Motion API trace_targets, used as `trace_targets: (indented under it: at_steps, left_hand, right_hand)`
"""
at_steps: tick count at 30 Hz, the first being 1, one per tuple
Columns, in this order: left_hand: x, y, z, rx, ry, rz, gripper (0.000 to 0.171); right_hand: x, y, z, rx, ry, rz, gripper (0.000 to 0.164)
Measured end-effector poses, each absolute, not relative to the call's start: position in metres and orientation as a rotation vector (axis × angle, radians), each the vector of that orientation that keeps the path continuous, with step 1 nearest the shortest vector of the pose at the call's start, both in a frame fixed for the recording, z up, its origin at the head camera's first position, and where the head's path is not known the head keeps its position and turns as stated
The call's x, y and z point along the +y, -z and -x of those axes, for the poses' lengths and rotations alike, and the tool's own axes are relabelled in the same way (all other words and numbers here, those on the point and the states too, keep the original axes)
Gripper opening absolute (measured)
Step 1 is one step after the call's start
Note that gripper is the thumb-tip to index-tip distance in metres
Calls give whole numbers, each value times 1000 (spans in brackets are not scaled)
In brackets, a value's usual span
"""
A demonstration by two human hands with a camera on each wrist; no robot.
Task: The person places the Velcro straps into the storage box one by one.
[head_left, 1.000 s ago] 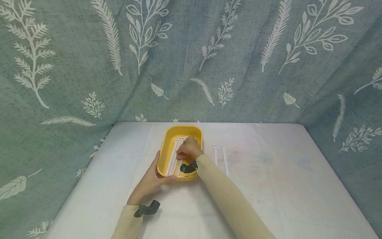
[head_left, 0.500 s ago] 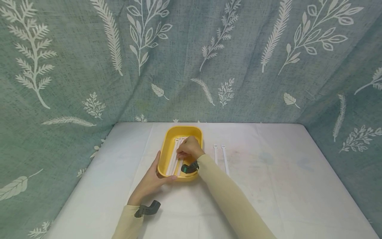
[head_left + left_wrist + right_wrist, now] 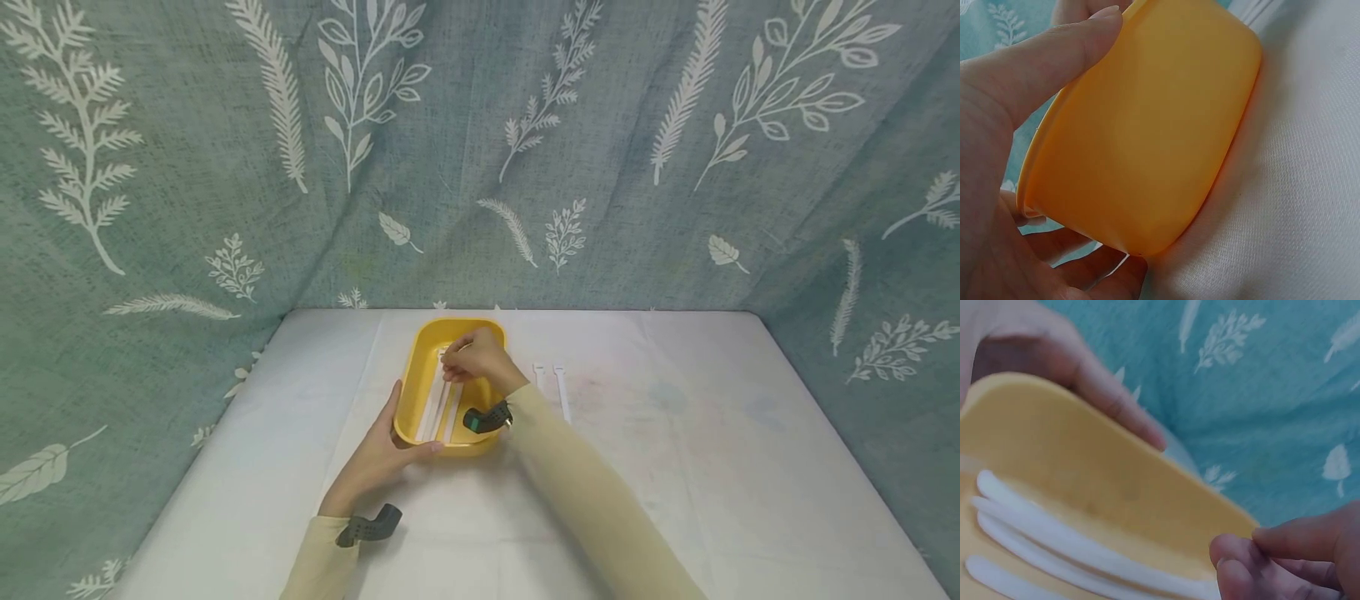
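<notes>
We see several white strips [image 3: 431,404] lying side by side in the yellow tray [image 3: 468,450], running lengthwise along its floor. The right hand [image 3: 480,357] reaches over the tray's far half with its thumb and fingertips drawn together at the strips' far ends; we cannot tell whether that grip has a strip between them. The left hand [image 3: 386,450] grips the tray at its near left corner, thumb on the near rim and fingers along the left side. Just right of the tray, two more strips [image 3: 562,392] lie roughly parallel on the white-covered bench [image 3: 712,467], partly hidden by the right sleeve [image 3: 600,492]. Behind hangs a blue-green cloth [image 3: 450,150] with white leaf patterns.
</notes>
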State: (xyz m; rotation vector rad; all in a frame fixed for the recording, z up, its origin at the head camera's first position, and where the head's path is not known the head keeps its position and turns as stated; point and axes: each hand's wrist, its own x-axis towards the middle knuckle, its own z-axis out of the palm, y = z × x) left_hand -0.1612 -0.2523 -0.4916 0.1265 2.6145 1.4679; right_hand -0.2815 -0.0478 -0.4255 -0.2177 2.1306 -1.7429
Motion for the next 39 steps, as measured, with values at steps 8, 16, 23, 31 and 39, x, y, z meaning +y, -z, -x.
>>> trace_targets:
  at_steps: [8, 16, 23, 31, 39]
  left_hand:
    - [-253, 493, 163, 2623, -1458, -130, 132]
    - [-251, 494, 164, 2629, -1440, -113, 134]
    - [-250, 493, 164, 2640, -1411, -74, 135]
    - [-251, 496, 162, 2631, -1414, -75, 135]
    - [-251, 494, 162, 2644, -1395, -49, 137]
  right_hand:
    - [-29, 401, 272, 2171, 1783, 364, 17]
    - [1, 383, 258, 2217, 1832, 447, 18]
    - [34, 378, 247, 2314, 1835, 454, 21]
    - [73, 381, 236, 2469, 1830, 359, 18]
    - [101, 392, 229, 2605, 1817, 321, 20]
